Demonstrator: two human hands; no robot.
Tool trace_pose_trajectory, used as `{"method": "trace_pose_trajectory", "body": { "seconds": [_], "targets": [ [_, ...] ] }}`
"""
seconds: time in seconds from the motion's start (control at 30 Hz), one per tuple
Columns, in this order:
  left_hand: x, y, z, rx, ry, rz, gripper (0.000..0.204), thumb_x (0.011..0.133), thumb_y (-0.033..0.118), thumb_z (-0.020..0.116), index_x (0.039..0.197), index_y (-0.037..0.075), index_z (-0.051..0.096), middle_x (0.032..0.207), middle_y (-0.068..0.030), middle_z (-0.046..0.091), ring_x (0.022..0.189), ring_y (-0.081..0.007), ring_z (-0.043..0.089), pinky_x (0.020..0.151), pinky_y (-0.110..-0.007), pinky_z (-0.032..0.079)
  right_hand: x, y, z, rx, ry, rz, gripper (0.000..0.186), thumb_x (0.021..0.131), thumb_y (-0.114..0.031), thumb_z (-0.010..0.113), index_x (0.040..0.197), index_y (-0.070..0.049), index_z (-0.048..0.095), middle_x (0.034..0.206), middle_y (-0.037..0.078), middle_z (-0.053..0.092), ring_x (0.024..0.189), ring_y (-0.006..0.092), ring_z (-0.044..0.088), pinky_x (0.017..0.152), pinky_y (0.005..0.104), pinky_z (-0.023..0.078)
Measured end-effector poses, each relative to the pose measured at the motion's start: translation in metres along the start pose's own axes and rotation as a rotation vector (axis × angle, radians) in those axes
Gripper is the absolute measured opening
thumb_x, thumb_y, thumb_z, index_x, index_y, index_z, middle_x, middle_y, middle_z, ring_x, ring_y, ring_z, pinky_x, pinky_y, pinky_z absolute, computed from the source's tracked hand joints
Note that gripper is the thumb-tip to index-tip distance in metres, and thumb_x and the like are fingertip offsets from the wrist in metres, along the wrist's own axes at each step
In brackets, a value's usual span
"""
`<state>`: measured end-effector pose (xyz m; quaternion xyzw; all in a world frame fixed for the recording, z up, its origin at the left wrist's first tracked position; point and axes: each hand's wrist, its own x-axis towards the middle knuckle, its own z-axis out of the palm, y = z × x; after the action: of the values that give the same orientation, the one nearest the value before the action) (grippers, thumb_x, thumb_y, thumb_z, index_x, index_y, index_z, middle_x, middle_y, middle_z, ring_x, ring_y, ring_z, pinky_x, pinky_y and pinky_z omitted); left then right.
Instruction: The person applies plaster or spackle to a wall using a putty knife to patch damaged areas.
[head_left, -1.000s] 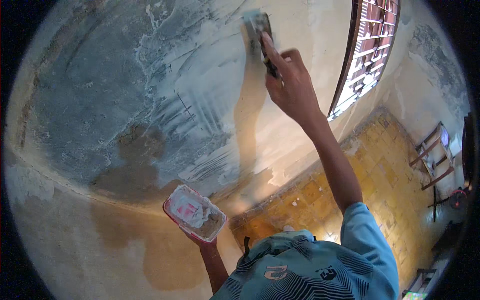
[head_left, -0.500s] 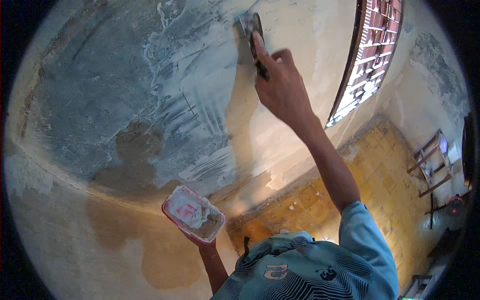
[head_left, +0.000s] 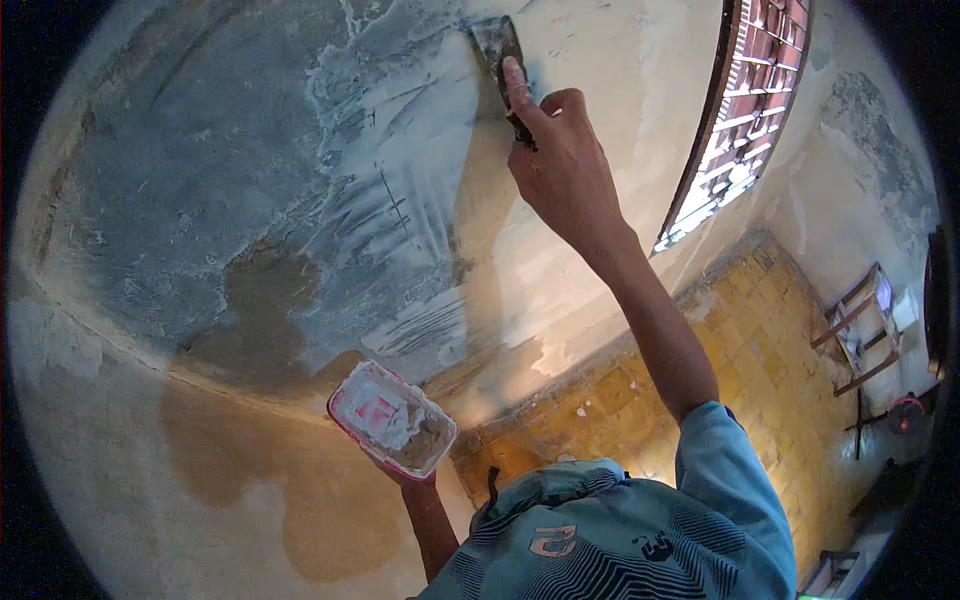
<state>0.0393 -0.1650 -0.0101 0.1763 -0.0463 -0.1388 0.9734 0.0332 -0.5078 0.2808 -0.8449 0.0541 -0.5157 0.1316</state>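
Scraper (head_left: 494,45) in right hand (head_left: 562,160), blade foremost

We see light blazing through a barred window (head_left: 748,110) set in a cream wall (head_left: 645,90). Left of the window, that wall turns blue-grey and rough. Below the window we have a yellow-brown tiled floor (head_left: 765,385); to its lower right, wooden furniture (head_left: 846,321).
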Motion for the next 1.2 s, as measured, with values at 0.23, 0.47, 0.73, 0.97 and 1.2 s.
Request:
{"method": "trace_pose_trajectory", "body": {
  "seconds": [0.23, 0.47, 0.73, 0.97, 1.2],
  "targets": [
    [-0.001, 0.005, 0.008, -0.073, 0.020, -0.027, 0.083, 0.087, 0.065, 0.062, 0.151, 0.018, 0.040, 0.150, -0.0115, 0.047, 0.131, -0.0390, 0.050, 0.104, -0.062, 0.044, -0.143, 0.013, 0.038, -0.007, -0.291, 0.252, 0.088, 0.079, 0.004, 0.059, 0.158, -0.019, 0.029, 0.101, 0.023, 0.048, 0.089, 0.0383, 0.055, 0.074, 0.0462, 0.054],
    [0.001, 0.016, 0.003, -0.155, 0.002, -0.039, 0.083, 0.086, 0.058, 0.067, 0.152, 0.017, 0.039, 0.152, -0.0153, 0.045, 0.130, -0.0440, 0.050, 0.103, -0.062, 0.044, -0.004, -0.016, 0.004, -0.016, -0.009, 0.089, 0.084, 0.079, 0.000, 0.063, 0.156, -0.020, 0.036, 0.104, 0.022, 0.052, 0.087, 0.0387, 0.060, 0.077, 0.0456, 0.054],
    [0.003, 0.017, -0.005, -0.185, -0.019, -0.072, 0.086, 0.084, 0.059, 0.069, 0.153, 0.018, 0.037, 0.152, -0.0141, 0.045, 0.132, -0.0445, 0.047, 0.104, -0.066, 0.041, -0.182, 0.007, 0.060, -0.043, -0.317, 0.324, 0.087, 0.077, 0.004, 0.062, 0.157, -0.023, 0.036, 0.101, 0.019, 0.049, 0.084, 0.0347, 0.057, 0.071, 0.0440, 0.054],
    [0.004, 0.025, -0.005, -0.063, -0.042, -0.065, 0.094, 0.079, 0.063, 0.073, 0.152, 0.017, 0.038, 0.152, -0.0139, 0.046, 0.132, -0.0419, 0.048, 0.106, -0.061, 0.042, -0.037, -0.026, 0.015, 0.005, -0.034, 0.189, 0.085, 0.079, -0.003, 0.066, 0.155, -0.026, 0.037, 0.106, 0.021, 0.053, 0.090, 0.0366, 0.061, 0.078, 0.0436, 0.055],
    [0.000, 0.020, 0.011, -0.088, 0.030, -0.053, 0.089, 0.082, 0.065, 0.069, 0.151, 0.017, 0.040, 0.149, -0.0144, 0.048, 0.129, -0.0402, 0.051, 0.101, -0.059, 0.047, -0.117, -0.011, 0.062, -0.015, -0.186, 0.247, 0.086, 0.077, 0.000, 0.063, 0.155, -0.028, 0.037, 0.101, 0.019, 0.050, 0.092, 0.0370, 0.055, 0.075, 0.0458, 0.053]
  ]
}}
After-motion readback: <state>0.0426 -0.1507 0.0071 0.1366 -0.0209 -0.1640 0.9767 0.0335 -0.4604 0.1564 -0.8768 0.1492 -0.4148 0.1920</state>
